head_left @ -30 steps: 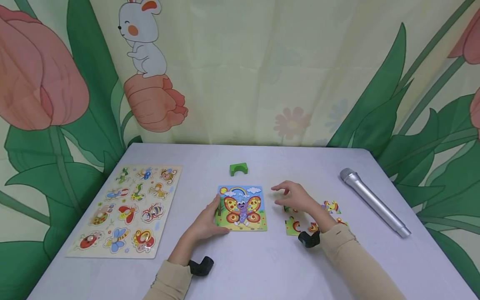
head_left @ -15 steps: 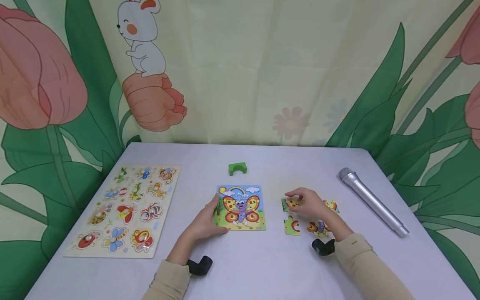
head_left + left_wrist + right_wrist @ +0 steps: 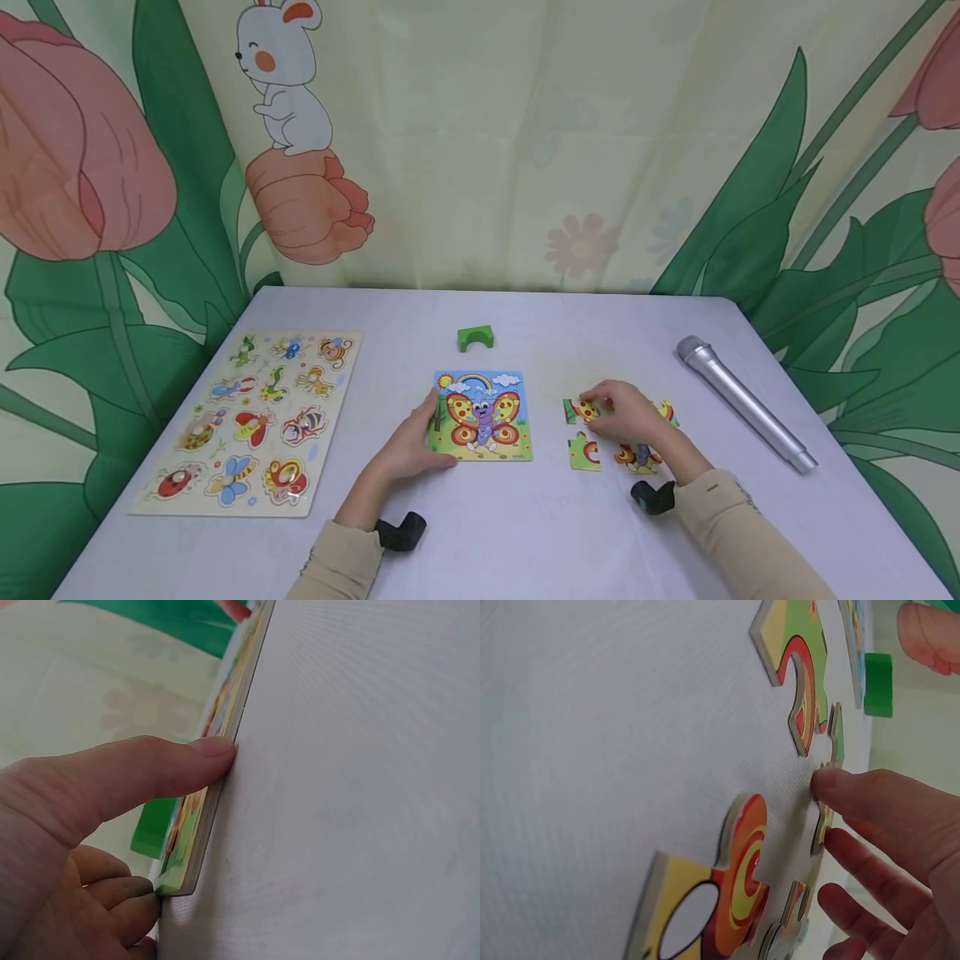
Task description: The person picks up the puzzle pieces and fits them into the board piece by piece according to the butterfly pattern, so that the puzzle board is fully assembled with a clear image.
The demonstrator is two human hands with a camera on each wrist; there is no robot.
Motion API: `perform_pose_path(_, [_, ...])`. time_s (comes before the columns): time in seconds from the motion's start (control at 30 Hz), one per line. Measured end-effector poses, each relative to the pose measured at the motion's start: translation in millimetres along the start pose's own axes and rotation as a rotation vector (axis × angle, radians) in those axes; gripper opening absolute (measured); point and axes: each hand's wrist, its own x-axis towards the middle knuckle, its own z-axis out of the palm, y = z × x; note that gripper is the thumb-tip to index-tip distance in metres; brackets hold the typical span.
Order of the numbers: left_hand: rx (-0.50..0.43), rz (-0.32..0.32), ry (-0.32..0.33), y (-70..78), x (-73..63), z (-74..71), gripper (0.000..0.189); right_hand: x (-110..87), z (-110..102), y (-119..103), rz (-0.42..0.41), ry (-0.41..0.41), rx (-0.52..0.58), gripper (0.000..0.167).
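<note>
A square butterfly puzzle board (image 3: pixel 483 421) lies flat at the middle of the table. My left hand (image 3: pixel 405 443) holds its near left corner, the thumb on the front edge and the fingers along the left side. To the right of the board, my right hand (image 3: pixel 632 412) pinches a green, red and yellow jigsaw piece (image 3: pixel 577 410) between thumb and fingertip, low over the table. Around it lie other pieces: a green one with a red curl (image 3: pixel 806 667), a yellow and orange one (image 3: pixel 727 900), and one partly hidden behind the hand (image 3: pixel 668 411).
A large insect puzzle board (image 3: pixel 251 383) lies on the left. Behind the butterfly board stands a green arch block (image 3: pixel 476 335). A silver microphone (image 3: pixel 746 404) lies slantwise on the right. A printed curtain (image 3: pixel 465 167) hangs behind the table's back edge.
My right hand has drawn back from beside the board to the pieces on the right, and its fingers have closed on the upper left piece. The left hand stays in place.
</note>
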Motion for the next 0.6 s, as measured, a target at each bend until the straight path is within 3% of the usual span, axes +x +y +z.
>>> perform_pose_path(0.4, [0.004,0.008,0.007,1.3,-1.3,-0.1,0.106,2.2,2.8,1.2,0.002,0.010,-0.005,0.040])
perform_pose_path(0.6, [-0.004,0.012,0.006,0.9,-1.8,-0.6,0.106,4.3,4.2,-3.6,-0.076,0.038,0.014,0.036])
